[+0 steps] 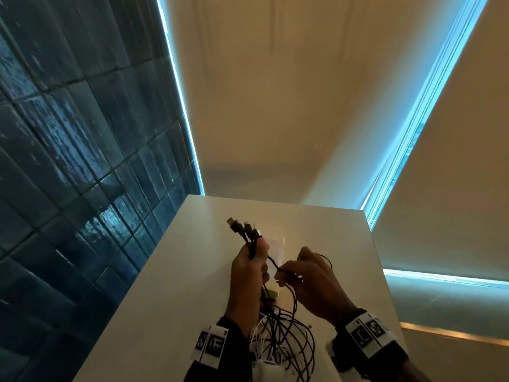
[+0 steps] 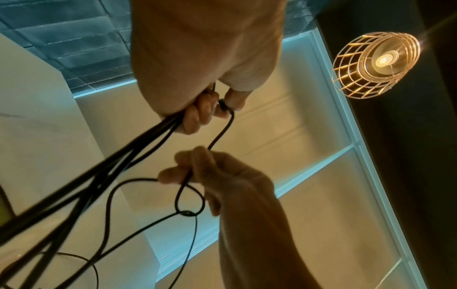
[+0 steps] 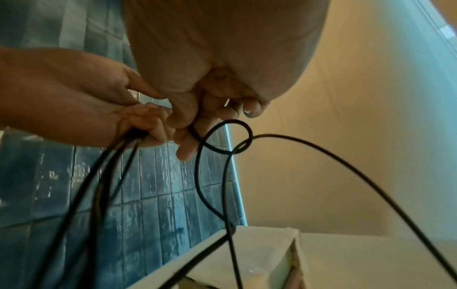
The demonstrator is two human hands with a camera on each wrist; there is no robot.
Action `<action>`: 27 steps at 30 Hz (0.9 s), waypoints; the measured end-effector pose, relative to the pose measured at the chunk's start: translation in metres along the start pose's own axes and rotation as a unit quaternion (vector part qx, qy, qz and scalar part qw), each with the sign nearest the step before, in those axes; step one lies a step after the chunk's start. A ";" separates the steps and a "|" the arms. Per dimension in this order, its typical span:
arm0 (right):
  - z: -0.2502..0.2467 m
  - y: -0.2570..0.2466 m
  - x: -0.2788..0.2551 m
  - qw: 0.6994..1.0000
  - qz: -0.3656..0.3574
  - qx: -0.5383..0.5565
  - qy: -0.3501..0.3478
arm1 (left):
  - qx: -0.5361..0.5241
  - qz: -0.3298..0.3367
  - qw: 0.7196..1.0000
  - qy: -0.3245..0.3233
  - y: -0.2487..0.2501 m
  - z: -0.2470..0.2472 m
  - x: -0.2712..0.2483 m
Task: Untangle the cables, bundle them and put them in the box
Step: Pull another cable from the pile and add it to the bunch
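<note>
Several dark cables [image 1: 249, 238] are gathered in the left hand [image 1: 249, 267], whose fingers are curled tight round the bunch above the white table [image 1: 170, 285]. Their plug ends, one a flat metal connector [image 1: 230, 222], fan out above the fist toward the far side. Below the fist the cords hang down and spread into a loose tangle of thin dark loops [image 1: 286, 340] lying on the near part of the table, mixed with a white cable [image 1: 257, 336].

One thin black strand [image 2: 222, 131] leaves the left hand and runs the short way to the right hand [image 1: 308, 282], just beside it on the right. The right thumb and fingers [image 2: 195, 166] pinch this strand; beneath them it curls into a small loop [image 3: 225, 136] that crosses over itself, then trails away in a long arc.

Something pale and translucent with a green patch [image 1: 272, 293] sits on the table behind the hands; I cannot tell what it is. Glossy blue tiles [image 1: 68, 161] cover the left wall.
</note>
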State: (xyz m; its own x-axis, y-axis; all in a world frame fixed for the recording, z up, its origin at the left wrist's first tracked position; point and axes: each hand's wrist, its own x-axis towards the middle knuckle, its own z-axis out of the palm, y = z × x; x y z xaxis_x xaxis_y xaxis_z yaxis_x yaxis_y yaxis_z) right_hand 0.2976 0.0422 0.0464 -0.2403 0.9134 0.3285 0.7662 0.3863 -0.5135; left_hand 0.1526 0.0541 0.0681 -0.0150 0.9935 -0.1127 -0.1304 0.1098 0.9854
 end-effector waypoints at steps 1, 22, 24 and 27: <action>0.001 -0.003 0.001 1.000 0.003 0.027 0.014 | 0.013 0.004 1.000 -0.014 0.000 0.001 -0.002; 0.030 0.002 -0.023 0.958 0.081 0.274 -0.030 | -0.221 0.001 0.975 -0.003 0.016 -0.016 0.010; 0.027 0.004 -0.028 0.936 0.090 0.336 -0.048 | -0.230 0.023 0.973 0.004 0.020 -0.023 0.017; 0.022 0.003 -0.029 0.899 0.109 0.423 -0.033 | -0.231 0.034 0.972 0.011 0.019 -0.028 0.019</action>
State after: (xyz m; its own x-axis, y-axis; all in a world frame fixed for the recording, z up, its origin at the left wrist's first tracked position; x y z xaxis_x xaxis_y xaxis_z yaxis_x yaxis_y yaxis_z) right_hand 0.2938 0.0198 0.0178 -0.1956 0.9741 0.1135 0.0784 0.1309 -0.9883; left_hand 0.1223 0.0739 0.0816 -0.0595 0.9967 -0.0559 -0.5591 0.0132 0.8290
